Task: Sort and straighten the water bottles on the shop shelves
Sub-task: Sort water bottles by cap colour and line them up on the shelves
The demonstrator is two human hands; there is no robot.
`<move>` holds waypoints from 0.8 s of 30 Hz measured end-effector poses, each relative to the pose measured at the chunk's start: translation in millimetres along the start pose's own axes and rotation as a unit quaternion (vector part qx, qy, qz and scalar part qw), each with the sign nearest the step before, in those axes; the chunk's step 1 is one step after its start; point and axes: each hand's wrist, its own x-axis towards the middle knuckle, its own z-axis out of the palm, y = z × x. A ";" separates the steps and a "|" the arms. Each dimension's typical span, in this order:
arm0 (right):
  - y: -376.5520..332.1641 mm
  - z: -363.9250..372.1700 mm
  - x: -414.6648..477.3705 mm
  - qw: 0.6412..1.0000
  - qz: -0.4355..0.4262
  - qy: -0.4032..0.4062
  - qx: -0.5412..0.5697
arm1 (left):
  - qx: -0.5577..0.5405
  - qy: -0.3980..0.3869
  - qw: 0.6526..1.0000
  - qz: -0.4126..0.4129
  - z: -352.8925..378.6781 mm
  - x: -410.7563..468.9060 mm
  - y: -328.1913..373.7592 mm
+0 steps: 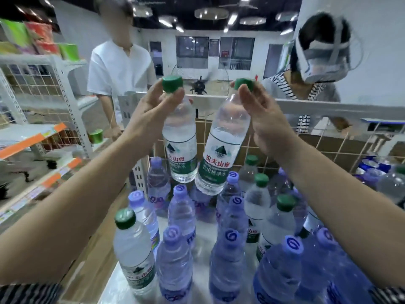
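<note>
Shop shelving surrounds you. On the white shelf (203, 244) below, purple-capped bottles (175, 260) and green-capped bottles (131, 244) stand mixed together, so the sorting looks barely begun. Your left hand (149, 110) pinches the left bottle (180, 145) at its neck. Your right hand (263, 119) has its fingers curled round the right bottle (221, 154) near the cap. Both bottles hang above the shelf, not yet placed.

We hold two clear, green-capped bottles aloft by their necks: the left bottle (180, 139) nearly upright, the right bottle (221, 150) tilted, their bases close together. Beneath them, purple-capped bottles (175, 260) and green-capped bottles (133, 249) stand upright, mixed and crowded, on the white shelf (109, 290).
</note>
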 end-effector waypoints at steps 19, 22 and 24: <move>-129.4 -162.4 -213.6 0.971 -0.025 0.217 -0.095 | -0.186 -0.124 0.975 0.008 250.2 -86.3 148.1; -145.8 -212.3 -277.3 0.962 0.003 0.267 -0.059 | -0.272 -0.145 0.951 -0.017 321.9 -114.6 161.3; -155.8 -246.9 -319.3 0.955 0.020 0.294 -0.034 | -0.297 -0.156 0.942 -0.021 373.4 -133.3 170.2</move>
